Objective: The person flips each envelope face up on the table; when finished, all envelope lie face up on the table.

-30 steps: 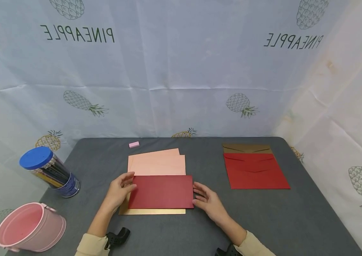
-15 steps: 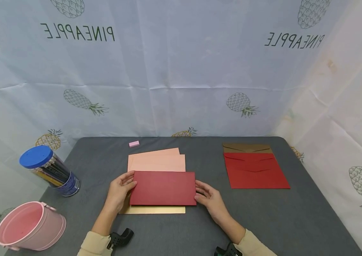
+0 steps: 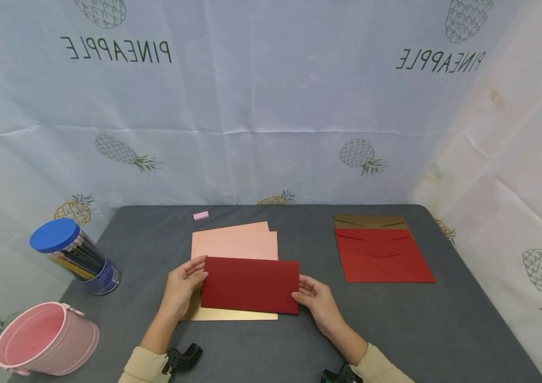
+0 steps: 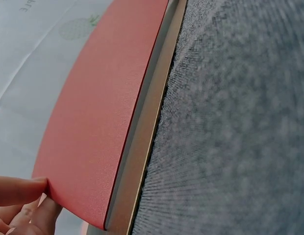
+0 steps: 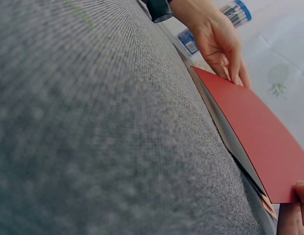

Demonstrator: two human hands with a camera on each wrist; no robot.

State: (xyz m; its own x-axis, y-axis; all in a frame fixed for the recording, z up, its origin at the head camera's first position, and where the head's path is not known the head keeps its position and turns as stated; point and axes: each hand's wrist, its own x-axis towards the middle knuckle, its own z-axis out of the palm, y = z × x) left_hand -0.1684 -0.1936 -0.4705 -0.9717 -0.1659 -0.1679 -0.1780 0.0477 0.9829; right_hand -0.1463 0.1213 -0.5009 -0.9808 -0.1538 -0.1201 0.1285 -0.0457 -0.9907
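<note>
A red envelope (image 3: 250, 285), its plain side up, is held raised by its two short edges. My left hand (image 3: 181, 286) pinches its left edge between thumb and fingers, as the left wrist view also shows. At the opposite edge my right hand (image 3: 317, 304) pinches it, thumb on top and fingers behind. Below lie pale pink envelopes (image 3: 237, 246) and a yellow-gold one (image 3: 237, 315), partly hidden by the red one. In the right wrist view a gap shows between the red envelope (image 5: 260, 132) and the pieces beneath.
At the right lie another red envelope (image 3: 381, 263) and a brown one (image 3: 371, 221), flaps showing. A small pink block (image 3: 201, 216) sits at the back. To the left stand a blue-lidded jar of pencils (image 3: 79, 258) and a pink bucket (image 3: 55, 340).
The red envelope has risen off the pile and shifted right, its right end now tilted a little toward me. Both hands have moved along with it.
</note>
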